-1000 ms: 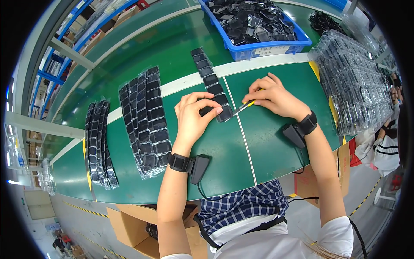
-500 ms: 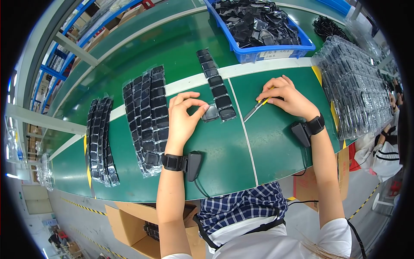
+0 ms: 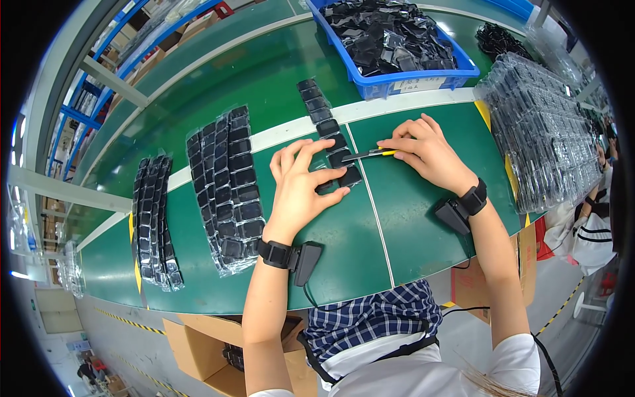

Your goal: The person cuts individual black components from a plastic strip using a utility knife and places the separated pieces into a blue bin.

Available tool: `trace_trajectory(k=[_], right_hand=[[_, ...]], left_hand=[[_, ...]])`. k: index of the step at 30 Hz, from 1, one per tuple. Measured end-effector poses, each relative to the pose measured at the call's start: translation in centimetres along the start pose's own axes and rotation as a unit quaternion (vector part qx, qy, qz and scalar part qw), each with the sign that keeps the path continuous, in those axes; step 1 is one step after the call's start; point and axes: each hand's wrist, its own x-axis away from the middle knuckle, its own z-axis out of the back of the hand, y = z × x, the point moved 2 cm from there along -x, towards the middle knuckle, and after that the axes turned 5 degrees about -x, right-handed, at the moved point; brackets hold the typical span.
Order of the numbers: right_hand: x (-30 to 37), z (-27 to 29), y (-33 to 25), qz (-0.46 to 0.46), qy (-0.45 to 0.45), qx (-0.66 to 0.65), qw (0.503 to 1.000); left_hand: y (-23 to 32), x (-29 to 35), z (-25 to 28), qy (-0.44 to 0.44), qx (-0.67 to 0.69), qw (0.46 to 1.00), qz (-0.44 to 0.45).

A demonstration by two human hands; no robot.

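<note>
My left hand (image 3: 297, 185) is over the near end of a strip of black square pieces in clear plastic pockets (image 3: 324, 112), its fingers spread and their tips touching the strip. A loose clear pocket (image 3: 324, 188) shows in part beneath those fingers; the rest of it is hidden. In my right hand (image 3: 433, 153) is a slim utility knife with a yellow and black handle (image 3: 380, 153), pinched between thumb and fingers. Its tip points left and meets the strip's right side, near the left fingertips.
Left on the green table (image 3: 344, 245) lie a wide bundle of strips (image 3: 228, 185) and a narrower bundle (image 3: 154, 225). A blue bin (image 3: 410, 85) of loose dark pieces stands behind. At right is a tall stack of clear trays (image 3: 542, 139), with black cables (image 3: 499, 41) beyond.
My left hand has moved right from the loose pocket onto the strip, its fingers spreading. The knife in my right hand has swung from pointing down-left to nearly level, its tip now at the strip.
</note>
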Motion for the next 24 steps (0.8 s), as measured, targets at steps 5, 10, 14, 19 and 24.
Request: trace_trajectory(k=[5, 10, 14, 19, 24], right_hand=[[0.1, -0.7, 0.1, 0.019, -0.013, -0.025, 0.999], [0.2, -0.9, -0.2, 0.026, -0.009, 0.006, 1.0], [0.1, -0.2, -0.2, -0.019, -0.004, 0.037, 0.999], [0.2, 0.1, -0.1, -0.038, 0.028, 0.068, 0.997], [0.3, 0.1, 0.1, -0.037, 0.049, 0.065, 0.996]], left_hand=[[-0.1, 0.2, 0.0, 0.022, 0.027, 0.998, -0.049], [0.7, -0.3, 0.1, 0.029, 0.028, 0.999, -0.013], [0.1, -0.1, -0.3, 0.036, -0.006, 0.999, -0.03], [-0.3, -0.1, -0.4, 0.106, -0.047, 0.992, -0.057], [-0.6, -0.2, -0.1, 0.178, -0.004, 0.984, -0.011]])
